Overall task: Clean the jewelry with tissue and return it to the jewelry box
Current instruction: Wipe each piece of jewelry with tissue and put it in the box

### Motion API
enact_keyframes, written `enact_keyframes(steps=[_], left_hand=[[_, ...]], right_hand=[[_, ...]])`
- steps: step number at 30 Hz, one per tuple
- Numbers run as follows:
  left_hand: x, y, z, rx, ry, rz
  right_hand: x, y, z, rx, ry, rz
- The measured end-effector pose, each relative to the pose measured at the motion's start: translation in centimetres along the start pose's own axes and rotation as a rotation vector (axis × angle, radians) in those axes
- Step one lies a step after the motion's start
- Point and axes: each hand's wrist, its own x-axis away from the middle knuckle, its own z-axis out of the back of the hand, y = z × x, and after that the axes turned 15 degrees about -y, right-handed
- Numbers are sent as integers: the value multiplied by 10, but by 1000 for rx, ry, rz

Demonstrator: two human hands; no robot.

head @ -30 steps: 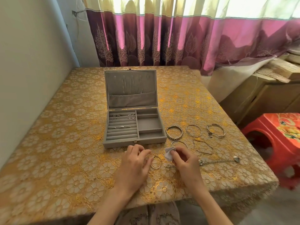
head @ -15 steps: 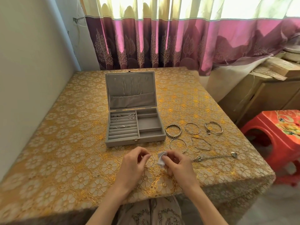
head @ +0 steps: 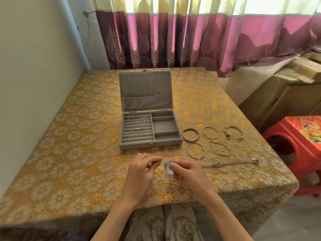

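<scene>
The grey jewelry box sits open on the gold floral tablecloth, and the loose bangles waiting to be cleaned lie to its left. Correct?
Not quite. In the head view the loose silver bangles lie to the right of the open grey jewelry box on the gold floral tablecloth, not its left. The rest holds.

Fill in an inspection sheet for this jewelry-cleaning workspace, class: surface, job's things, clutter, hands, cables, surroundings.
Surface: table under gold floral cloth.
Job's things: open jewelry box holding rings; tissue on a thin bangle; five bracelets and a chain lie right of the box.
Clutter: nothing seen.
Hands: left hand pinches the bangle; right hand grips the tissue.
Cables: nothing seen.
Surroundings: curtain, red stool, cardboard boxes.
</scene>
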Motion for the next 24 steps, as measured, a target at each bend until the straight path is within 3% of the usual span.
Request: enact_keyframes(steps=[4,11,18,24], left_hand=[[1,6,2,61,-31,-37],[2,6,13,56,-197,-38],[8,16,9,282,-133,114],[10,26,3,845,69,359]], right_hand=[[-2,2,-6,122,-6,28],[-5,3,-5,558,-4,176],[-4,13,-14,421,86,207],[-2,10,-22,187,125,193]])
